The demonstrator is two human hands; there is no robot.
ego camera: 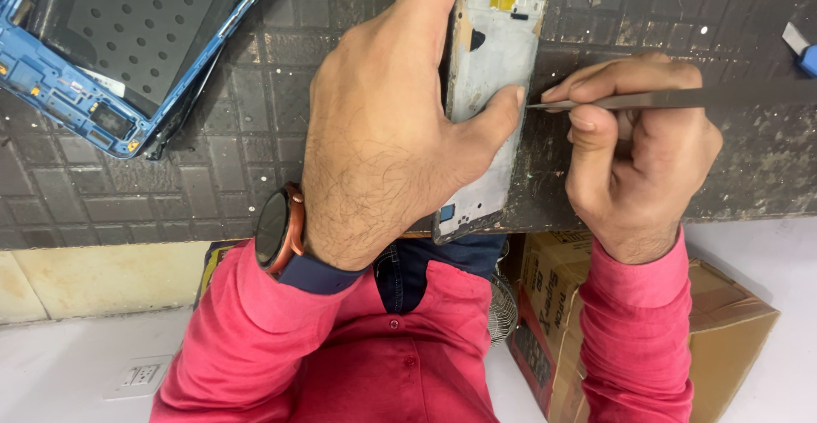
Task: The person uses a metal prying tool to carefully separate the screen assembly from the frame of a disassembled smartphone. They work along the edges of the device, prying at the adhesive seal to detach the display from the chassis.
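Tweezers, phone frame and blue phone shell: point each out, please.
tweezers [681, 96], head view, middle of the metal shank.
phone frame [492, 44], head view, bare grey inner plate.
blue phone shell [128, 27], head view, dark inner panel.

The counter [238, 134] is dark grey with a brick-like tile pattern and pale specks. The phone frame [489, 57] is silvery white with a yellow patch; another frame [111, 40] is bright blue around a black dotted panel. Sleeves [634, 329] are pinkish red; the box [723, 338] is brown.

A dark scuffed work mat [255, 134] carries a blue phone frame [119, 40] and grey phone frame [494, 48].
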